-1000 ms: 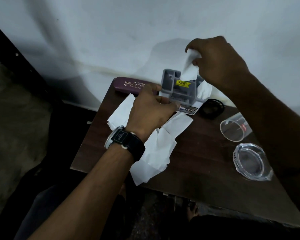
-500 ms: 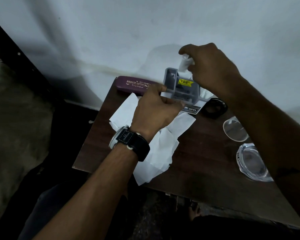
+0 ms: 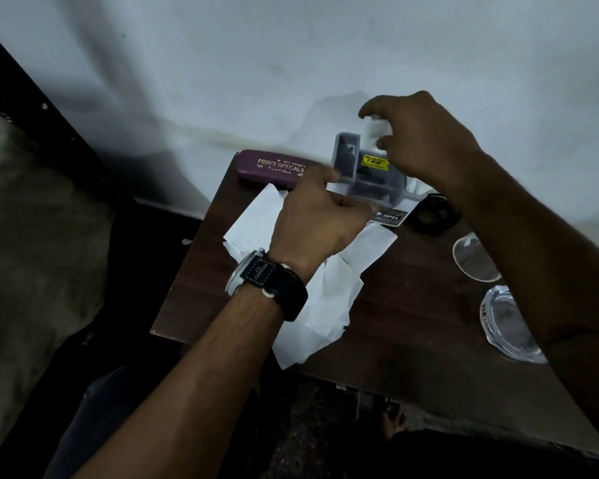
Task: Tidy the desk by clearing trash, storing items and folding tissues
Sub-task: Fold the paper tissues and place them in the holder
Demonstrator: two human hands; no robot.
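Nearest, our spread tissues [image 3: 325, 305] lie on the brown surface [image 3: 412, 323]. Over them, our left hand [image 3: 312, 223] grips the gray organizer [image 3: 370, 188] at its front corner. Farther back, our right hand [image 3: 426, 140] pinches a small tissue [image 3: 377, 128] just above the organizer's far side.

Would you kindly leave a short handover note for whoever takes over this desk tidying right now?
Left hand grips the grey organiser at its front left corner.
Right hand pinches a small tissue piece just above the organiser's rear; it is not fully in.
Loose tissues lie unfolded under the left wrist.
Left to do: fold the tissues, and sort the spectacle case, ashtray and clear cup.
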